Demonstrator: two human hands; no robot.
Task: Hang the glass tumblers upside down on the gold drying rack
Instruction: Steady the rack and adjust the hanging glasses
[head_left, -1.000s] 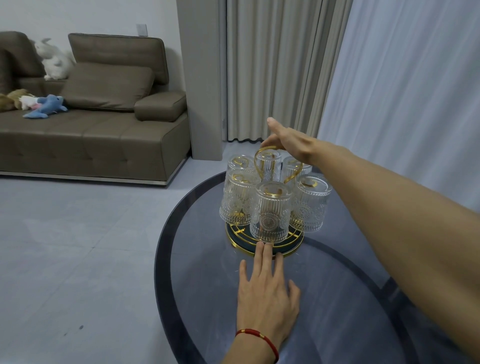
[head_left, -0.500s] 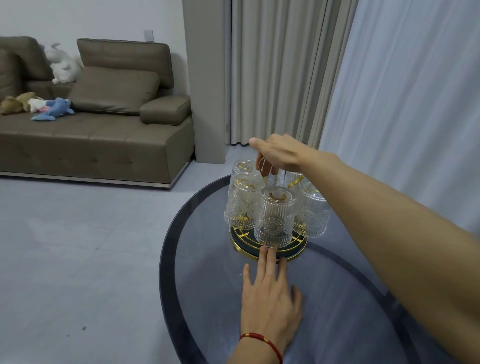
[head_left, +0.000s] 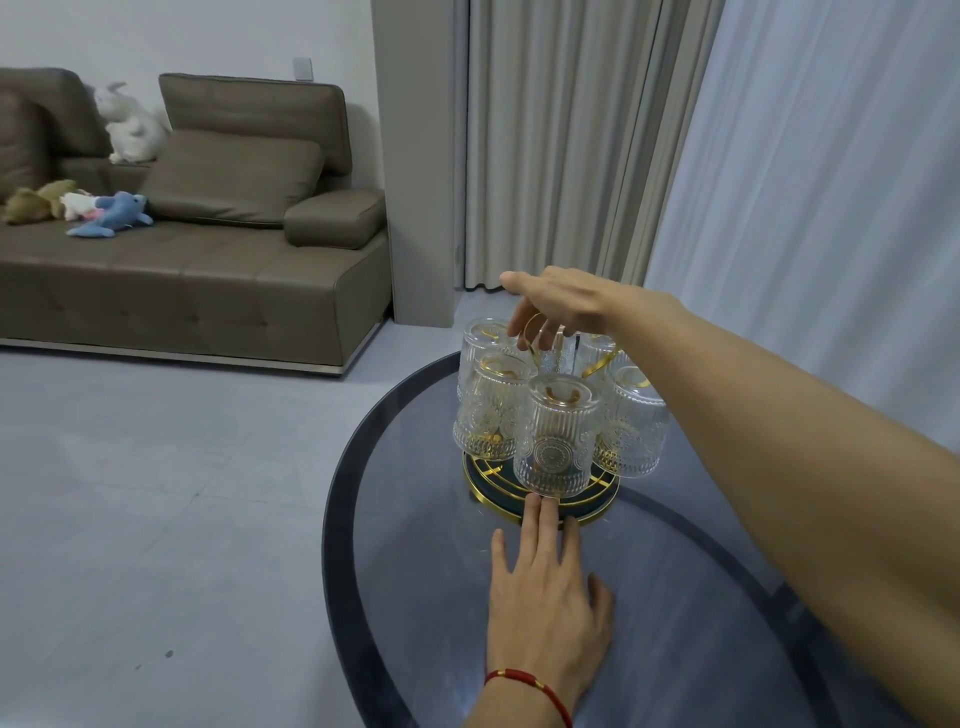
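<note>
The gold drying rack (head_left: 597, 508) stands on a round dark base at the far side of the glass table. Several patterned glass tumblers hang upside down around it; the nearest tumbler (head_left: 554, 441) faces me, and others hang to its left (head_left: 488, 410) and right (head_left: 636, 426). My right hand (head_left: 566, 304) reaches over the top, its fingers curled around the rack's gold loop handle (head_left: 530, 340). My left hand (head_left: 545, 603) lies flat and open on the table, fingertips touching the base's front edge. It wears a red string bracelet.
The oval glass table (head_left: 345, 519) has a dark rim, with grey floor to its left. A brown sofa (head_left: 182, 275) with plush toys stands at the back left. Curtains (head_left: 561, 156) hang behind the table and along the right.
My right hand came down from above the rack and closed its fingers around the gold loop handle. My left hand stayed flat at the base.
</note>
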